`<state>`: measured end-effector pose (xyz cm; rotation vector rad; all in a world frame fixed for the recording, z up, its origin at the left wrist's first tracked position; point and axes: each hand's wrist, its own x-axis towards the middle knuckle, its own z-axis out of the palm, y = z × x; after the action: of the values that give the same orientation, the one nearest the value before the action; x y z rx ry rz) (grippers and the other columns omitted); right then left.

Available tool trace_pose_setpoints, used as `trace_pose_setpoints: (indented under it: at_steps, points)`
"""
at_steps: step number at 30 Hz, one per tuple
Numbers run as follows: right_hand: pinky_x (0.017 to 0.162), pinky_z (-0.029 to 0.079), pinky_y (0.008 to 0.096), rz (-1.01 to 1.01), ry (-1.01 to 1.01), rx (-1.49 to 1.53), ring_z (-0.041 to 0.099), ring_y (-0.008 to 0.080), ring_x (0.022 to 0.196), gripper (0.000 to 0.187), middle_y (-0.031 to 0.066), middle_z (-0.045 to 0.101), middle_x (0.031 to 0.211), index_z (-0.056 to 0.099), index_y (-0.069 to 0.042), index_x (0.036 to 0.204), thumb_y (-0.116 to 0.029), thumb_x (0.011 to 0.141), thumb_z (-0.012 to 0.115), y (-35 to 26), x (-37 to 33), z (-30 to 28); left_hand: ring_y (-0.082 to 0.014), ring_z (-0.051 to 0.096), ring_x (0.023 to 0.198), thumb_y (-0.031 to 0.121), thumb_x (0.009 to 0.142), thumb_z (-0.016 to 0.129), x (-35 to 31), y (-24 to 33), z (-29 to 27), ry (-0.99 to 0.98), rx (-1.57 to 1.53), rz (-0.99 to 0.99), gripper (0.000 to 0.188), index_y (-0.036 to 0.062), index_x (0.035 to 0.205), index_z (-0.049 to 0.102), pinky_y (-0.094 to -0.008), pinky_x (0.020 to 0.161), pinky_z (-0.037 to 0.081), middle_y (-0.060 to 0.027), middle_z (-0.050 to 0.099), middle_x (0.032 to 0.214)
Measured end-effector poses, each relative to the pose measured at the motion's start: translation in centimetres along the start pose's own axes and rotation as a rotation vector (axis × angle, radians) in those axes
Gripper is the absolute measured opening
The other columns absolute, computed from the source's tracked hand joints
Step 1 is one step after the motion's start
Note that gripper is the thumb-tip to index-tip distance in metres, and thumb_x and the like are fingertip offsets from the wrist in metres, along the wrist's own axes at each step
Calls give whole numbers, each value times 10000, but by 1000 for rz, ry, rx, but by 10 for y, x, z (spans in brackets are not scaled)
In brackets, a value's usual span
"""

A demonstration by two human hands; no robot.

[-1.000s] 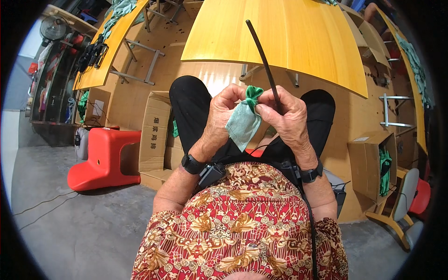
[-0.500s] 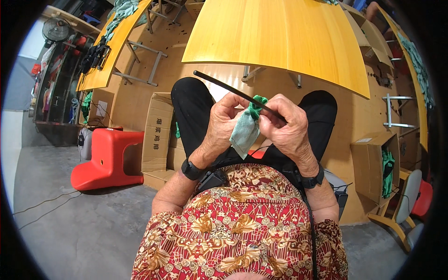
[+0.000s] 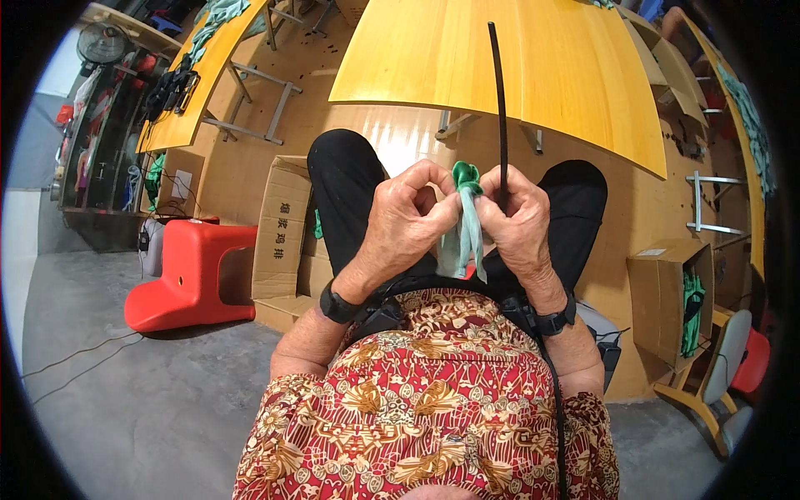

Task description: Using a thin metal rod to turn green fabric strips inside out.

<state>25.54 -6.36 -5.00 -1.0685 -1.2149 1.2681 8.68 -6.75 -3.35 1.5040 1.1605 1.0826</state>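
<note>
Above my lap, both hands pinch a small green fabric piece (image 3: 460, 242), pale green below with a gathered, shiny darker green top. My left hand (image 3: 412, 208) is closed, thumb and forefinger gripping its left side. My right hand (image 3: 517, 212), also closed, pinches the right side near the gathered part. A thin black rod (image 3: 498, 92) is held in the same right hand and stands nearly upright, its far end over the yellow table. Its lower end is hidden by my fingers.
Ahead stands a yellow table (image 3: 467, 58). An open cardboard box (image 3: 279, 225) and a red stool (image 3: 187, 275) are at my left. On the right are another cardboard box (image 3: 654, 292) with green fabric inside and a chair (image 3: 725, 358).
The black rod has swung from lying slanted across the fabric to nearly upright on the right. The fabric now hangs narrower and more edge-on, its gathered top facing up between my fingers.
</note>
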Motion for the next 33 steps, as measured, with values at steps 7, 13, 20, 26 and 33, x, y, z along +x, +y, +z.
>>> trace_pose_setpoints:
  at_steps: [7,13,20,26,33]
  points:
    - [502,402,239,-433,29,-420,470,75,549,140,29,490,696,523,-21,765,9,740,657,-6,-4,10,-25,511,617,46,778,737,1,-14,1,85,84,171,198,28,905,586,-212,552,427,17,592,731]
    - [512,393,221,-269,35,-271,443,44,577,131,-2,493,726,573,-15,824,-14,764,690,-5,-4,11,-17,540,649,44,792,751,1,-13,-2,31,-69,94,236,25,984,615,-197,586,458,11,632,811]
    - [528,390,203,-236,-15,-302,439,36,590,117,-5,501,753,573,-16,836,9,765,662,-4,-3,5,-319,633,736,-11,851,624,-2,-8,2,62,398,298,180,45,999,538,-365,652,509,-132,593,803]
    - [536,406,209,-242,172,-198,457,33,602,98,-28,525,709,569,-36,843,23,785,622,13,7,2,-347,627,736,-15,852,633,-2,-9,19,44,374,364,168,33,969,523,-393,619,489,-161,579,797]
    - [575,425,220,-121,90,-163,462,32,628,89,-38,526,702,594,-31,874,-27,802,645,15,7,8,-240,532,674,9,916,580,6,-29,17,125,97,184,110,25,966,483,-306,640,454,-126,530,802]
